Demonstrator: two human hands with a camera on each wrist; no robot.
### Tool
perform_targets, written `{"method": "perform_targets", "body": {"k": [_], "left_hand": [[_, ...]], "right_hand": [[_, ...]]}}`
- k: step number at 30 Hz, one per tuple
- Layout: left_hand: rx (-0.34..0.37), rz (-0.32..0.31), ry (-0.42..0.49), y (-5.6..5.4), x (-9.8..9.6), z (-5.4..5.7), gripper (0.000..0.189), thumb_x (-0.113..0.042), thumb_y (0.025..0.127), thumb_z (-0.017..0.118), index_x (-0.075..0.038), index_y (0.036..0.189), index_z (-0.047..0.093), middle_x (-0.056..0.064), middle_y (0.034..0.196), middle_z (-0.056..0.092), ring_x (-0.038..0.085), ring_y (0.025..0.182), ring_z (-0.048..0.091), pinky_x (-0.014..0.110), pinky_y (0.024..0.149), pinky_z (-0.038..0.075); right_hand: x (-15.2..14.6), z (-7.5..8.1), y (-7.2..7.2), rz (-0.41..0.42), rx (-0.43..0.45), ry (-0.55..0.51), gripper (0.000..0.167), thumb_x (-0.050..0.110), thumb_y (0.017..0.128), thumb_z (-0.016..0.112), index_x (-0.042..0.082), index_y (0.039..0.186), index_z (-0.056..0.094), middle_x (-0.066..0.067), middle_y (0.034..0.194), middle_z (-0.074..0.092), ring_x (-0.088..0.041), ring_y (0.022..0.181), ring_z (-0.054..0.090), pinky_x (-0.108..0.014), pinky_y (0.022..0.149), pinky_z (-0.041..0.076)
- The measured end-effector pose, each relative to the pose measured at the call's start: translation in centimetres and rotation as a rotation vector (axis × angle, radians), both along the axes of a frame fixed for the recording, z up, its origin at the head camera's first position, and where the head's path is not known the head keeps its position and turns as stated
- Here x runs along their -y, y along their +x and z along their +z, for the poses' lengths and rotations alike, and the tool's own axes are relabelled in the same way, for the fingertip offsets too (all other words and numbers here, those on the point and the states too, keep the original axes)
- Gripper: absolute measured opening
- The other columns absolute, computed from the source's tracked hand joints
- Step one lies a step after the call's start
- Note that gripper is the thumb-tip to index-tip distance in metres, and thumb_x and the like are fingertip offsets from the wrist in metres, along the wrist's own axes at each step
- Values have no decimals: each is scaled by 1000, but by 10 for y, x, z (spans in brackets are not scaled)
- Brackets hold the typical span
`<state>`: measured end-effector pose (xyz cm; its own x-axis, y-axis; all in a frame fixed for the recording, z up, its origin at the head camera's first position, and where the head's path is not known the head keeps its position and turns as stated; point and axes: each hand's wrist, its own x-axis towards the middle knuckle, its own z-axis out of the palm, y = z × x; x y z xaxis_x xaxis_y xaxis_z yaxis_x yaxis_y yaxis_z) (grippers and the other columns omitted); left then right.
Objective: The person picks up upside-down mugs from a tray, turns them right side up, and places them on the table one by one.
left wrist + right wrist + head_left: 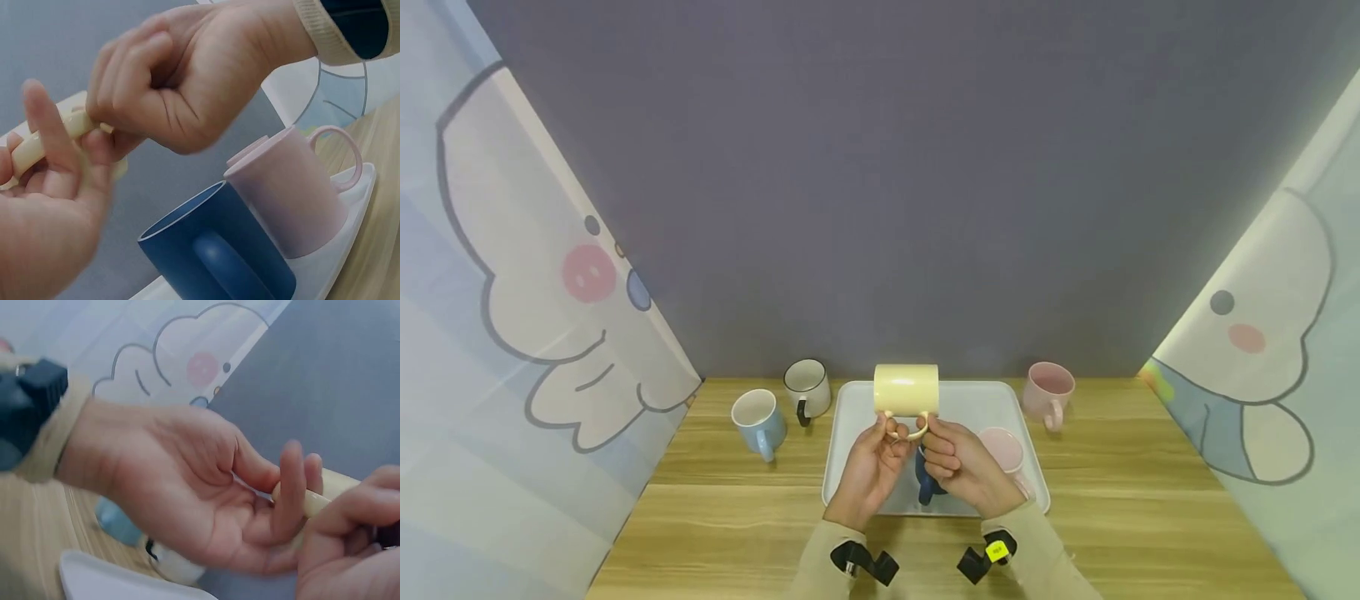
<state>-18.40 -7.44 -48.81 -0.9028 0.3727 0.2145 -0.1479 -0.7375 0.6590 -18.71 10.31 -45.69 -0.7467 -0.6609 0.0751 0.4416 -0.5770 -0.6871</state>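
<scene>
The left hand point(206, 494) fills the middle of the frame, palm open, fingers curling round a pale yellow ceramic mug handle point(322, 494) at the right. The right hand point(350, 550) pinches the same handle from the lower right corner.

A pale yellow mug point(906, 389) hangs in mid-air above the far half of the tray, its curved handle point(910, 429) pointing near, its body level.
</scene>
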Motion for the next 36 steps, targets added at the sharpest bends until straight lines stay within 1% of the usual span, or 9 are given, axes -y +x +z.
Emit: {"method": "perform_targets", "body": {"k": [5,8,10,15,18,23,27,32,36], "left_hand": [[-25,-45,-81,-1,4,0,48,-28,114,22,-25,94,65,-15,92,73,-1,77,62,33,101,48],[5,-14,-170,-2,5,1,40,-31,113,30,-24,95,65,-13,94,73,0,78,60,33,100,50],[-10,48,-316,-2,6,2,35,-33,112,37,-20,97,66,-11,95,72,2,79,60,31,96,52],[-142,240,-772,-4,20,3,35,-29,109,48,0,109,68,8,96,73,13,81,64,28,80,56],[-176,371,-988,-5,36,3,27,-20,107,54,4,108,67,18,93,74,18,77,66,29,72,57],[-179,511,-1369,-6,69,-1,15,-15,102,61,-3,100,68,9,84,71,15,72,62,28,64,51],[-160,560,-1614,-9,89,-11,13,-19,98,64,-6,97,69,5,84,69,15,73,59,31,64,47],[-126,561,-1775,-13,103,-26,17,-21,94,68,-5,97,65,9,84,69,22,73,62,37,62,47],[-107,544,-1776,-15,107,-39,20,-20,91,72,-3,97,63,11,86,68,26,77,62,39,66,49]], "right_hand": [[3,-1,2,140,18,-242,46,26,114,8,13,109,52,12,63,40,-1,47,25,-12,48,29],[3,-1,3,149,7,-282,47,28,113,8,13,109,53,11,64,39,-2,48,22,-12,49,29],[3,0,4,139,-14,-282,47,28,113,9,12,108,53,11,64,39,-3,48,22,-12,49,28],[-5,2,7,48,-144,-141,43,25,114,15,14,104,55,12,61,40,-4,46,23,-15,47,22],[-17,2,8,-27,-237,-22,40,22,114,19,14,104,56,12,61,39,-6,46,23,-21,45,14],[-47,4,10,-133,-306,78,35,18,114,23,14,102,56,7,61,31,-11,47,19,-30,44,5],[-76,8,16,-241,-354,179,33,15,114,25,14,100,55,5,61,29,-14,48,16,-33,44,3],[-113,11,28,-364,-360,308,30,17,114,27,15,100,53,7,61,33,-19,51,13,-35,46,2],[-140,6,39,-449,-338,365,29,20,114,29,15,100,54,4,61,30,-22,52,11,-37,48,2]]}}
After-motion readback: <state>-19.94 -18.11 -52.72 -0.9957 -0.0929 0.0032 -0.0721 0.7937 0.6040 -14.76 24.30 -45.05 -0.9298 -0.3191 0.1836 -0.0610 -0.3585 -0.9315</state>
